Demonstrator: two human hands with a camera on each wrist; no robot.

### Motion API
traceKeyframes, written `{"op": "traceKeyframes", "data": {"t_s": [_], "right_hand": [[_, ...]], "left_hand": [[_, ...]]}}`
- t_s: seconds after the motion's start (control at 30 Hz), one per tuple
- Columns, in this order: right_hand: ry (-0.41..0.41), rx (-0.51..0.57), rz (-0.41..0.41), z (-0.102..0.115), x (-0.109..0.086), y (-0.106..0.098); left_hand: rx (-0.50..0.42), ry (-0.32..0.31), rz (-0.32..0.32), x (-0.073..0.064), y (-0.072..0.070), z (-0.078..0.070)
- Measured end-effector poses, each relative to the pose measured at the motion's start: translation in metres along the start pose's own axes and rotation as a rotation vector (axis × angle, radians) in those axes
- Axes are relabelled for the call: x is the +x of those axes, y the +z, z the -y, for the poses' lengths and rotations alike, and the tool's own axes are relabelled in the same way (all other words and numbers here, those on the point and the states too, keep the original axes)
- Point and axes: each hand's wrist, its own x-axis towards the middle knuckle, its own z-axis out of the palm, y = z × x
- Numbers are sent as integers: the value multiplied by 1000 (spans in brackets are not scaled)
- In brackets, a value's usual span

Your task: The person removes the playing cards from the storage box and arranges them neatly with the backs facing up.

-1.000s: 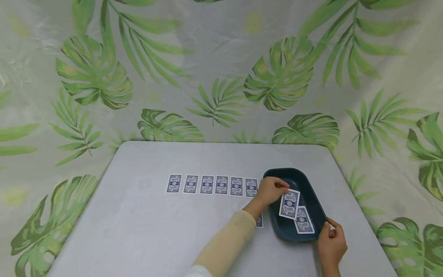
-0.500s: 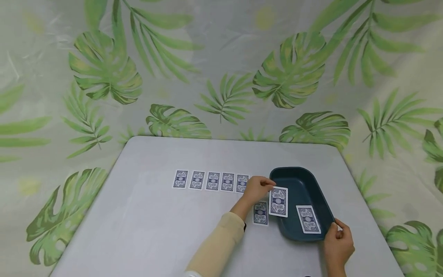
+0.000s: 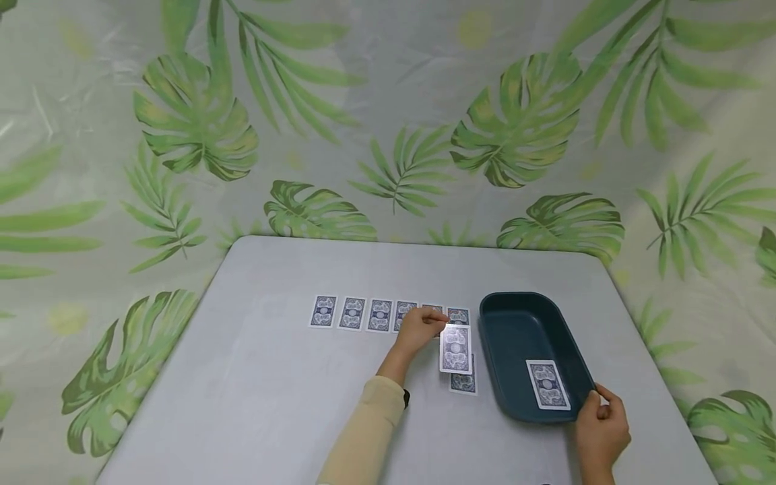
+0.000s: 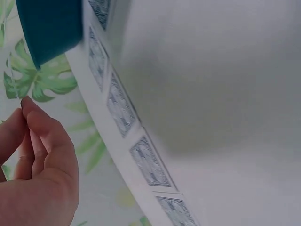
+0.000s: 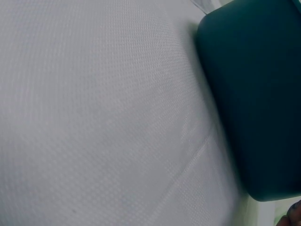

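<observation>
My left hand (image 3: 418, 330) pinches a blue-backed playing card (image 3: 456, 349) by its top corner, out over the table left of the tray. In the left wrist view, the left hand's (image 4: 44, 162) thumb and fingertips meet on the card's thin edge. Below the held card, and partly covered by it, lies another playing card (image 3: 463, 386). My right hand (image 3: 603, 431) grips the near right corner of a dark teal tray (image 3: 509, 364). One face-down card (image 3: 548, 385) lies inside the tray. Only a bit of the right fingers (image 5: 296, 214) shows in the right wrist view.
A row of several face-down cards (image 3: 352, 314) runs across the table, its right part half hidden by the left hand. White cloth covers the table (image 3: 254, 391). Behind it hangs a leaf-patterned sheet (image 3: 388, 101).
My left hand has carried its card leftward from over the tray to over the table. The other card stays in the tray, and the right hand keeps its hold. The head view has shifted slightly.
</observation>
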Motion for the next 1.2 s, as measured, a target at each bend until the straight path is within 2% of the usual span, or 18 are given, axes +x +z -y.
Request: {"op": "traceKeyframes", "data": {"t_s": [0.27,0.47,0.8,1.0,1.2], "right_hand": [[-3,-1,-2,-3,2,0],[-6,-6,-5,-4,7,1],[-11,-6,-2,-3,9,1],[-9,1,3,-2,8,1],[-8,16,-1,-2,5,1]], "left_hand": [[10,-113,-11,-5,-11,23],[34,-156,-21,-4,-14,37],[177,-134,-59,-5,-13,40],[272,-82,-82,-8,-13,35],[428,-24,-93,-10,-15,31]]}}
